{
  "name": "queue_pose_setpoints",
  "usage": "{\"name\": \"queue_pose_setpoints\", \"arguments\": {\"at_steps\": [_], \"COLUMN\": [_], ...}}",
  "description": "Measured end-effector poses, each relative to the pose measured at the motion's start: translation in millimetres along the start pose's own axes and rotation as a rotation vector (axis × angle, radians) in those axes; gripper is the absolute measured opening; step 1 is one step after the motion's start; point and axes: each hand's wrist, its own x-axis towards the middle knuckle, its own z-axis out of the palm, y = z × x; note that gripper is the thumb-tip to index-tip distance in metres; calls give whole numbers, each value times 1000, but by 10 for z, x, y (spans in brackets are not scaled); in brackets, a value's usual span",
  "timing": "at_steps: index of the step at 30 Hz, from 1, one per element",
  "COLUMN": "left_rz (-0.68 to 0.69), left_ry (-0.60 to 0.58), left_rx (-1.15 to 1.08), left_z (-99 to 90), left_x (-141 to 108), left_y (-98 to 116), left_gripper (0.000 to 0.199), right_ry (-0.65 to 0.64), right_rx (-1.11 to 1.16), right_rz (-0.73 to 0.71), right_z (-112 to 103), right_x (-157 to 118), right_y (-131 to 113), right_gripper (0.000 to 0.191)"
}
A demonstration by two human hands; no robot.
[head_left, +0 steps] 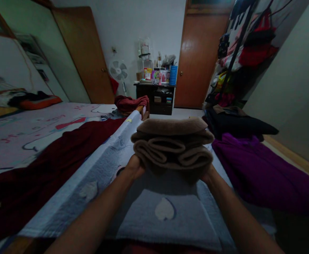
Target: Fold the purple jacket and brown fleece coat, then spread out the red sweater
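A thick brown folded garment (172, 141), fleecy and rolled in layers, is held up in front of me above the bed. My left hand (137, 166) grips its lower left side, and my right hand (206, 173) grips its lower right side. Most of the fingers are tucked behind or under the cloth. Beneath it spreads a pale blue bed cover (143, 222) with a white heart patch (165, 209). The folds facing me show open loops of fabric.
A dark red cloth (51, 155) lies along the left over a printed sheet (72, 116). At right sit a purple garment (262, 173) and folded black clothes (239, 121). A dark cabinet (156, 100), a fan (118, 70) and a wooden door (194, 60) stand beyond.
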Motion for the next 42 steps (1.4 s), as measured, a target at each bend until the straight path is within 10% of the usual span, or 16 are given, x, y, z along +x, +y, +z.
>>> {"name": "queue_pose_setpoints", "arguments": {"at_steps": [6, 18, 26, 29, 32, 35, 38, 42], "left_rz": [-251, -243, -397, -238, 263, 690, 732, 549], "left_ry": [-189, 24, 206, 385, 543, 302, 52, 31], "left_rx": [-295, -487, -251, 93, 614, 1166, 1505, 1437], "left_z": [35, -87, -177, -275, -288, -156, 1, 5], "left_x": [-514, -1111, -1282, -1370, -1361, -1227, -1027, -871], "left_y": [-254, -683, -826, -756, -617, -452, -393, -552], "left_gripper": [47, 60, 35, 26, 35, 40, 35, 34], "right_ry": [29, 174, 278, 267, 251, 234, 224, 191], "right_rx": [184, 334, -231, -733, -1072, -1305, -1549, -1838], "right_rz": [274, 385, 387, 133, -222, -540, -727, -477], "right_z": [157, 101, -370, -489, -329, 4, 278, 342], "right_x": [-471, -1160, -1519, -1543, -1411, -1111, -759, -512], "right_y": [246, 585, 493, 293, 50, -74, 23, 399], "right_gripper": [38, 54, 27, 27, 28, 27, 38, 51]}}
